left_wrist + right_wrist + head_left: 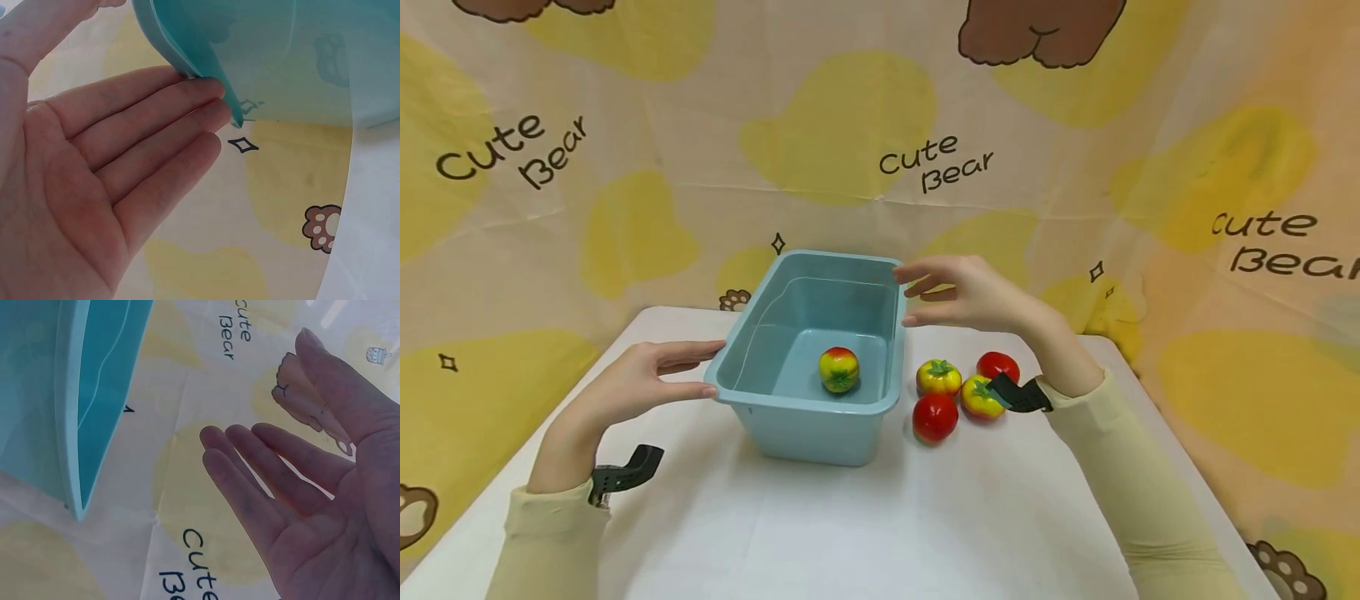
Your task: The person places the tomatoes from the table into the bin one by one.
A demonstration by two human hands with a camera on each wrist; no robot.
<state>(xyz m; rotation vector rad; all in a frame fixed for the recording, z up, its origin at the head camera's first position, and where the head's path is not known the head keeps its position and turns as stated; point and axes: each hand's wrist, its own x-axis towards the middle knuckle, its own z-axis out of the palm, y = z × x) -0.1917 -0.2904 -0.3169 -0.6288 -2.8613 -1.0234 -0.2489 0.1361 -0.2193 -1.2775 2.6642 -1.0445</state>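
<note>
And there, filling everything behind the work, hung the cloth backdrop [820, 125], pale with big yellow blotches, bear feet and the words "Cute Bear" printed across it. In front of it stretched the table [820, 533], covered in plain white. Centre stage, on the table, stood the tub [820, 429], light blue, upright, its open top to the camera and one fruit inside!

In from either side came the cream sleeves, the right sleeve [1150, 492] and the left sleeve [550, 533]. Now the hands: the left hand [640, 375] was wide open, fingers long and straight, tips against the tub's rim at the near left corner, with no grip around it. Across on the far side, the right hand [962, 287] was open too, fingers loosely bent and thumb apart, holding nothing; the right wrist view showed a gap between it and the tub's right rim.

Down to the fruit! The yellow-and-red fruit [838, 371] sat on the tub's floor, toward the near right. Outside, just right of the tub, four more clustered: a near red fruit [935, 418], a yellow fruit [938, 379] behind it, a second yellow fruit [979, 400] partly covered by the right black strap [1018, 396], and a far red fruit [997, 365]. The left black strap [628, 472] jutted from the other wrist.
</note>
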